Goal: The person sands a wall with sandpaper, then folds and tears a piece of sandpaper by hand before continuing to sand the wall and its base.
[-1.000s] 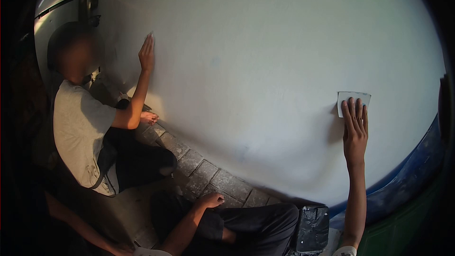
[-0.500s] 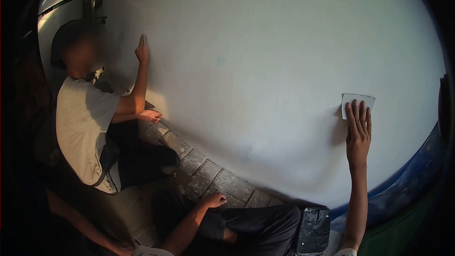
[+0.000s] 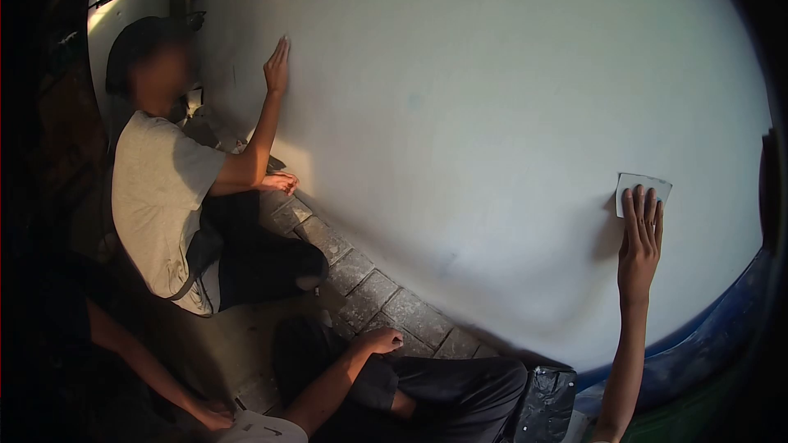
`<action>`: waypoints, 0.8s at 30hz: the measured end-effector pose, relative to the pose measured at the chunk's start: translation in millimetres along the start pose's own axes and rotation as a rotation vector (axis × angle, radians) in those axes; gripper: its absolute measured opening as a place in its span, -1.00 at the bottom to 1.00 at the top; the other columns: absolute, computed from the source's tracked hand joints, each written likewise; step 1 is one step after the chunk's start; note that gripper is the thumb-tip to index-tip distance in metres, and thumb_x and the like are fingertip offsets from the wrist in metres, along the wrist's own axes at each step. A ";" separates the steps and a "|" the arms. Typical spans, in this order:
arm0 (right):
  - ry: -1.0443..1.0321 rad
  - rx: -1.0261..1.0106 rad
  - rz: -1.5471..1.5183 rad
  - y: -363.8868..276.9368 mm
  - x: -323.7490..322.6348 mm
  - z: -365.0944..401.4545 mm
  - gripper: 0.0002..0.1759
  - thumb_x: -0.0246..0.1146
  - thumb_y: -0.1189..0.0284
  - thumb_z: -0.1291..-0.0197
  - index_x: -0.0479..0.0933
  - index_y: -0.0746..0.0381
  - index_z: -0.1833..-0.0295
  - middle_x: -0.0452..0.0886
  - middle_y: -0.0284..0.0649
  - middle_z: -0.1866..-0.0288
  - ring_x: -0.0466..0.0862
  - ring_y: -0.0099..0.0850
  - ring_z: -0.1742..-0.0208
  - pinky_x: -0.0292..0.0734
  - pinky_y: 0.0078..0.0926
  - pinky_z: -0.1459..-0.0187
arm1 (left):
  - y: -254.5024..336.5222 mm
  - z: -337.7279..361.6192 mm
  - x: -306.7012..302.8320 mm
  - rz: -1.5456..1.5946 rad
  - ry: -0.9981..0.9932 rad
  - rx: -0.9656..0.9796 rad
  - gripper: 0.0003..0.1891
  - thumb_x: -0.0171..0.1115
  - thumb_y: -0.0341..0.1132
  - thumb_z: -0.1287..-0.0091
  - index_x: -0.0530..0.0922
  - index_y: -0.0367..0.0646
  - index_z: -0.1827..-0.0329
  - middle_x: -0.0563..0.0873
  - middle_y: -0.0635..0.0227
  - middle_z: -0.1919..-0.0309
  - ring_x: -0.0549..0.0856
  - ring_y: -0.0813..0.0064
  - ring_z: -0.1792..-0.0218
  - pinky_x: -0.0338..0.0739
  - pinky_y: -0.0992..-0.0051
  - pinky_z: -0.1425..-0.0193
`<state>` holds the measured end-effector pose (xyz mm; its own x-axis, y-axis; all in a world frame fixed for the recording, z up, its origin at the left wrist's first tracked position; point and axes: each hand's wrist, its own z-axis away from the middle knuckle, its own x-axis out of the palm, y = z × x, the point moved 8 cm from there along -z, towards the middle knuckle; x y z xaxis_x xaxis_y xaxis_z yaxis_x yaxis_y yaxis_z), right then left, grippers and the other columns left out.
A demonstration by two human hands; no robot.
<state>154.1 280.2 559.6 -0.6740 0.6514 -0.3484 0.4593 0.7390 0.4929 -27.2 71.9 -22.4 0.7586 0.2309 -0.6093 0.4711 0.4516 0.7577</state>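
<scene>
My right hand (image 3: 642,234), at the end of an outstretched arm, presses a small pale sheet of sandpaper (image 3: 647,183) against the white wall (image 3: 492,115). Its fingers lie straight and close together over the sheet, whose upper edge shows above the fingertips. My left hand (image 3: 382,340) is curled into a loose fist over my bent leg (image 3: 460,385), away from the wall. I see nothing held in it, though the inside of the palm is hidden.
A co-worker (image 3: 164,197) sits at the left with one hand (image 3: 277,70) on the wall. Another person's arm (image 3: 148,361) reaches in at lower left. Paving blocks (image 3: 369,295) run along the wall's foot. A black plastic-wrapped object (image 3: 548,402) stands beside my leg, near blue sheeting (image 3: 706,336).
The view has turned slightly left. My right hand and the sandpaper sit a little lower on the wall. The co-worker's raised hand has shifted slightly upward. My left hand stays curled.
</scene>
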 end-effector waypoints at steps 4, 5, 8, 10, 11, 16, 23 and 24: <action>-0.004 -0.006 0.002 2.9 3.7 3.4 -0.37 0.09 0.73 -0.29 0.40 0.13 -0.46 0.43 -0.19 -0.48 0.30 -0.20 -0.56 0.17 0.01 -0.57 | 1.7 0.8 2.0 -0.020 0.036 0.031 -0.68 0.22 -0.09 -0.39 0.69 -0.15 0.04 0.78 0.13 0.19 0.74 0.08 0.10 0.59 0.18 -0.01; 0.000 -0.003 0.008 0.6 4.7 1.3 -0.37 0.09 0.73 -0.29 0.40 0.13 -0.46 0.43 -0.19 -0.48 0.30 -0.20 -0.56 0.17 0.01 -0.57 | 0.9 4.8 3.2 -0.024 0.038 0.038 -0.68 0.22 -0.09 -0.39 0.69 -0.15 0.04 0.78 0.13 0.19 0.74 0.08 0.10 0.59 0.18 -0.01; -0.003 -0.018 -0.007 -1.5 -5.4 -0.6 -0.39 0.09 0.73 -0.29 0.41 0.18 -0.45 0.44 -0.17 -0.47 0.32 -0.16 -0.55 0.19 0.01 -0.56 | 7.7 -2.8 -1.6 -0.003 0.040 0.097 -0.68 0.23 -0.09 -0.38 0.69 -0.16 0.05 0.78 0.11 0.18 0.74 0.08 0.10 0.58 0.18 -0.01; -0.004 -0.003 -0.012 -1.1 -4.9 -1.2 -0.44 0.09 0.70 -0.33 0.42 0.19 -0.43 0.46 -0.17 -0.45 0.33 -0.16 -0.54 0.20 0.00 -0.55 | 4.6 0.2 -2.5 0.009 0.023 0.048 -0.68 0.23 -0.10 -0.37 0.69 -0.16 0.05 0.77 0.10 0.18 0.74 0.07 0.10 0.58 0.18 -0.02; 0.001 -0.005 -0.008 -0.2 -5.2 -1.2 -0.45 0.10 0.69 -0.34 0.43 0.19 -0.43 0.47 -0.17 -0.45 0.34 -0.16 -0.54 0.20 0.00 -0.55 | 6.4 -0.2 -3.6 0.006 0.029 0.055 -0.68 0.23 -0.10 -0.37 0.69 -0.16 0.05 0.77 0.10 0.18 0.74 0.07 0.10 0.58 0.18 -0.02; 0.003 0.003 -0.020 -1.1 -7.0 -0.9 -0.45 0.10 0.69 -0.35 0.43 0.17 -0.43 0.49 -0.17 -0.43 0.34 -0.17 -0.53 0.21 -0.01 -0.56 | 7.2 3.4 -3.0 -0.035 0.010 0.040 -0.69 0.23 -0.10 -0.37 0.70 -0.14 0.05 0.78 0.14 0.17 0.75 0.12 0.09 0.59 0.20 -0.02; -0.009 0.007 -0.025 -2.0 -10.8 0.7 -0.44 0.11 0.68 -0.34 0.42 0.14 -0.44 0.49 -0.16 -0.43 0.34 -0.19 -0.54 0.19 -0.02 -0.56 | 0.7 -0.1 1.4 -0.012 0.009 0.028 -0.69 0.23 -0.10 -0.37 0.70 -0.13 0.04 0.78 0.14 0.16 0.75 0.13 0.09 0.60 0.21 -0.03; -0.010 0.006 -0.025 -2.1 -10.7 0.5 -0.44 0.11 0.68 -0.34 0.43 0.14 -0.44 0.49 -0.17 -0.43 0.34 -0.19 -0.54 0.19 -0.02 -0.56 | 0.3 -0.6 1.7 -0.001 0.014 0.037 -0.69 0.24 -0.09 -0.37 0.70 -0.13 0.04 0.78 0.14 0.16 0.75 0.12 0.08 0.60 0.21 -0.03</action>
<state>160.7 271.8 561.9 -0.6796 0.6344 -0.3682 0.4460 0.7559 0.4793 -26.0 73.0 -23.4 0.7519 0.2427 -0.6130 0.4885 0.4195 0.7652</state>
